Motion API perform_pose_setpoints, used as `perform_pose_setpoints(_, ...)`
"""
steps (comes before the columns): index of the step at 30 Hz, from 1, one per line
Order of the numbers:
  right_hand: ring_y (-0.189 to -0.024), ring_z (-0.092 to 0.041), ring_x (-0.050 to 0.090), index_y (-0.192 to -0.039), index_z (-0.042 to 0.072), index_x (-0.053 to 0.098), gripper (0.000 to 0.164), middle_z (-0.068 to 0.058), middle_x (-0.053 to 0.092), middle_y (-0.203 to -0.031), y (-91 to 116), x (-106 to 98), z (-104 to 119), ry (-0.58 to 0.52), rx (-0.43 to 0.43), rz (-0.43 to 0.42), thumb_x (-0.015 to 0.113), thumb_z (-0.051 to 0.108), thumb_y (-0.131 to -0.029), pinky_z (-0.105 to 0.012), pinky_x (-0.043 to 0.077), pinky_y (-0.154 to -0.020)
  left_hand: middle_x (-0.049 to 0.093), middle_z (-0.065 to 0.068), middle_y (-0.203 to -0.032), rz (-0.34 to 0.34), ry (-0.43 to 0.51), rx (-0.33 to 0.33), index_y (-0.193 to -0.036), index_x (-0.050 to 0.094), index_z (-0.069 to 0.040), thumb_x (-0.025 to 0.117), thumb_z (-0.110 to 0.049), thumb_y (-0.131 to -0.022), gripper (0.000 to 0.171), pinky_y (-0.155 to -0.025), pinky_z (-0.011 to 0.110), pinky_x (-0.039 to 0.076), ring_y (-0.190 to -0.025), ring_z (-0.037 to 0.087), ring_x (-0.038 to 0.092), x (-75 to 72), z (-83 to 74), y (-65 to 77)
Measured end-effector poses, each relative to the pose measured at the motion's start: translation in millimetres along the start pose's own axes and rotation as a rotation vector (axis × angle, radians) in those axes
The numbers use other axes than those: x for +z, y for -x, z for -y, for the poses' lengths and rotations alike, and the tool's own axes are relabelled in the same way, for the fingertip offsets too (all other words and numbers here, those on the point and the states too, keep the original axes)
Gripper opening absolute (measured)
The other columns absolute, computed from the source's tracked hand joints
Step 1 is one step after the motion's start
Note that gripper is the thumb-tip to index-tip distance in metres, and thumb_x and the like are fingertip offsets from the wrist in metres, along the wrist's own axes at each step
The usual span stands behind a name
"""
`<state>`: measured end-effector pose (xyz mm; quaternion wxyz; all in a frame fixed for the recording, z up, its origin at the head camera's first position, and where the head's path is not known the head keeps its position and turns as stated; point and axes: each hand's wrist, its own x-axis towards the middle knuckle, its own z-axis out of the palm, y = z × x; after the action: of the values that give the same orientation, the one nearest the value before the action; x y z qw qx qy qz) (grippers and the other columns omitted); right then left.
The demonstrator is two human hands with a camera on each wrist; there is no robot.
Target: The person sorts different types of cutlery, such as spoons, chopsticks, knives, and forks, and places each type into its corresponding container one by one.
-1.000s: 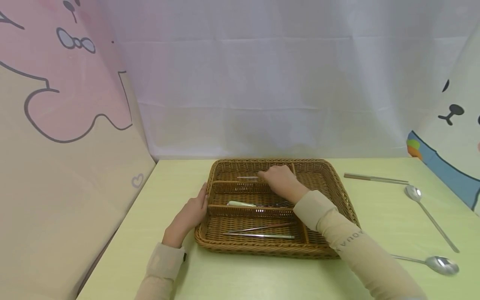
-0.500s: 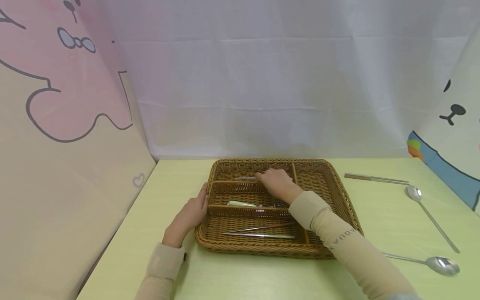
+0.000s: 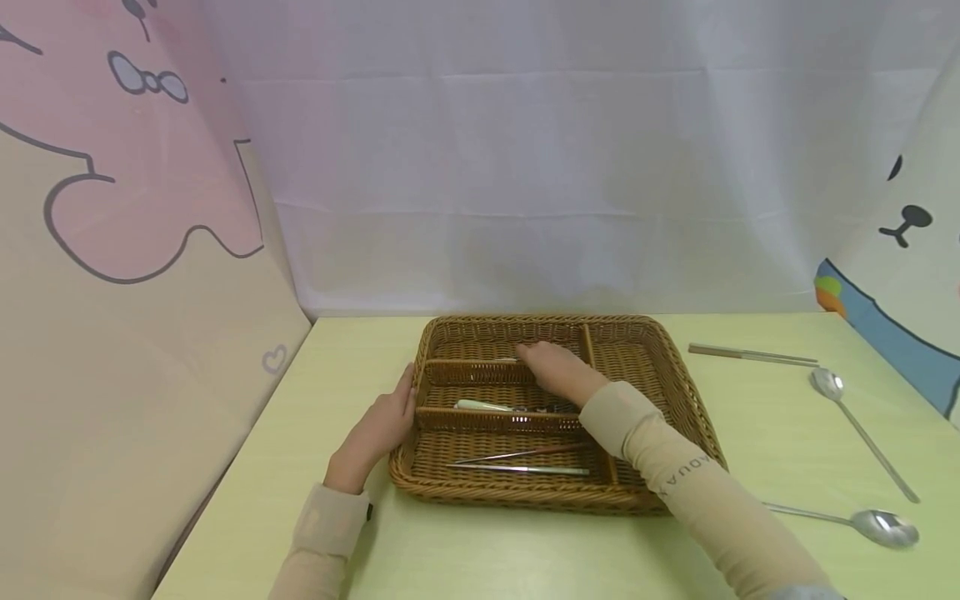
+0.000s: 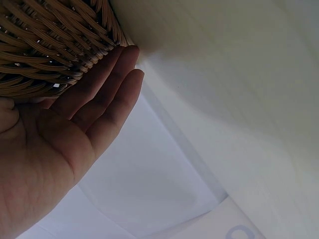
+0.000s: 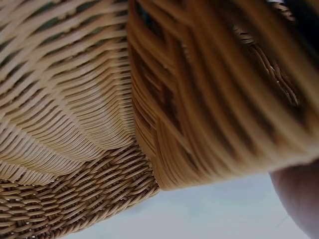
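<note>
A brown wicker basket (image 3: 551, 498) with dividers stands on the table. My left hand (image 3: 382, 425) rests against its left outer wall; in the left wrist view the left hand (image 4: 75, 124) has its fingers extended along the wicker. My right hand (image 3: 558, 367) reaches into the back compartment, fingers bent over a thin silver utensil (image 3: 507, 360), mostly hidden by hand and divider. The middle compartment holds a fork with a pale green handle (image 3: 483, 406). In front lie thin chopsticks (image 3: 521, 470), one brown-ended. The right wrist view shows mostly wicker (image 5: 214, 124) and a sliver of hand (image 5: 299, 199).
Right of the basket lie brown-ended chopsticks (image 3: 750, 356), a long-handled spoon (image 3: 827, 383) and a second spoon (image 3: 885, 528), on the pale yellow table (image 3: 360, 350). A white curtain (image 3: 525, 208) hangs behind the table, with printed cloth (image 3: 150, 225) at the left.
My right hand has sunk slightly lower into the back compartment, and less of the silver utensil shows above the divider. My left hand has stayed at the basket's side.
</note>
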<state>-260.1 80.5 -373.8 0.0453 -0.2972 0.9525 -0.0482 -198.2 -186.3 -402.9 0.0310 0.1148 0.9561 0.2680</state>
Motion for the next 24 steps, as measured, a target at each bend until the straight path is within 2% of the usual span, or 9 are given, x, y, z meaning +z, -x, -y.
perform_pose_setpoints(2, -0.092, -0.026, 0.061, -0.127, 0.0, 0.048, 0.041, -0.019, 0.063, -0.11, 0.2, 0.6, -0.9, 0.002, 0.003, 0.006, 0.052, -0.008, -0.087, -0.038, 0.053, -0.08, 0.039, 0.0, -0.047, -0.003, -0.001, 0.005, -0.145, 0.006, -0.001, 0.025, -0.017, -0.101, 0.051, -0.04, 0.029, 0.036, -0.035, 0.01, 0.031, 0.0, -0.4, -0.2)
perform_pose_setpoints(9, -0.078, -0.023, 0.062, -0.123, 0.003, 0.052, 0.041, -0.015, 0.066, -0.106, 2.1, 0.6, -3.8, 0.094, -0.022, -0.048, 0.056, -0.007, -0.084, -0.035, 0.055, -0.065, 0.038, -0.001, -0.046, -0.008, -0.005, 0.012, -0.145, 0.005, 0.0, 0.026, -0.016, -0.101, 0.051, -0.04, 0.029, 0.035, -0.035, 0.01, 0.03, -0.3, -1.0, -0.5)
perform_pose_setpoints(12, -0.079, -0.024, 0.061, -0.123, 0.004, 0.053, 0.041, -0.014, 0.067, -0.105, 4.6, -2.0, -4.4, 0.13, -0.024, -0.06, 0.059, -0.004, -0.082, -0.035, 0.054, -0.061, 0.038, -0.001, -0.047, -0.007, -0.01, 0.009, -0.145, 0.006, 0.0, 0.026, -0.016, -0.101, 0.051, -0.04, 0.029, 0.036, -0.036, 0.011, 0.031, -0.5, -1.2, -0.1)
perform_pose_setpoints(19, -0.081, -0.025, 0.06, -0.124, 0.006, 0.053, 0.043, -0.012, 0.067, -0.1, 14.2, -11.0, -3.4, 0.159, -0.003, -0.079, 0.06, -0.002, -0.082, -0.034, 0.05, -0.056, 0.039, 0.0, -0.047, -0.009, -0.02, 0.007, -0.145, 0.006, 0.0, 0.026, -0.016, -0.101, 0.051, -0.041, 0.03, 0.036, -0.036, 0.011, 0.031, -0.4, -1.0, 0.1)
perform_pose_setpoints(24, -0.077, -0.026, 0.059, -0.117, 0.003, 0.056, 0.037, -0.012, 0.068, -0.094, 24.5, -19.3, -3.4, 0.173, -0.021, -0.128, 0.059, -0.003, -0.081, -0.037, 0.052, -0.058, 0.039, 0.0, -0.048, -0.017, -0.034, 0.023, -0.145, 0.006, 0.001, 0.026, -0.016, -0.101, 0.051, -0.04, 0.03, 0.036, -0.036, 0.011, 0.032, 1.0, 0.8, 0.3)
